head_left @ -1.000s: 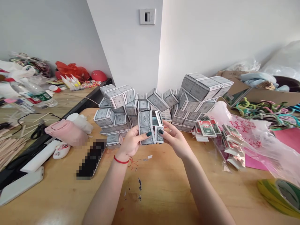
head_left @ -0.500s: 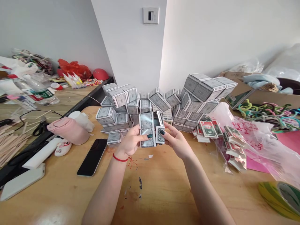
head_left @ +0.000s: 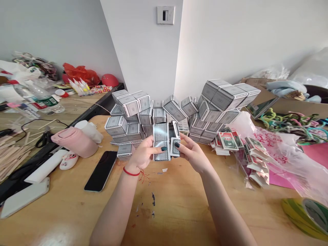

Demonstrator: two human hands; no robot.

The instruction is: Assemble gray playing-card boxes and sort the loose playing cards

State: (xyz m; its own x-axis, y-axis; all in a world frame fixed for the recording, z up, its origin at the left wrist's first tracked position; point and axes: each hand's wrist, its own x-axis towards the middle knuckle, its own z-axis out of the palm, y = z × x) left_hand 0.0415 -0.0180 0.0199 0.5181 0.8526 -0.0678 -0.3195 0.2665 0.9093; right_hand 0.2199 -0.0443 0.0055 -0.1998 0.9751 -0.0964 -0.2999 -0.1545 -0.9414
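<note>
Both hands meet over the middle of the wooden table (head_left: pixel 179 212) and hold a folded playing-card cube (head_left: pixel 164 141) with a grey patterned back. My left hand (head_left: pixel 145 155) grips its left side, thumb on the front face. My right hand (head_left: pixel 192 153) pinches a card flap at the cube's right side. Just behind stands a heap of finished card cubes (head_left: pixel 176 112), stacked against the wall corner.
A black phone (head_left: pixel 101 171) lies left of my hands, beside a pink roll (head_left: pixel 74 141) and a white case (head_left: pixel 24 196). Folded red and green cards (head_left: pixel 241 145) and a plastic bag (head_left: pixel 284 157) lie right. A tape roll (head_left: pixel 307 217) sits near right.
Hands and the cube have barely shifted; the view moved slightly.
</note>
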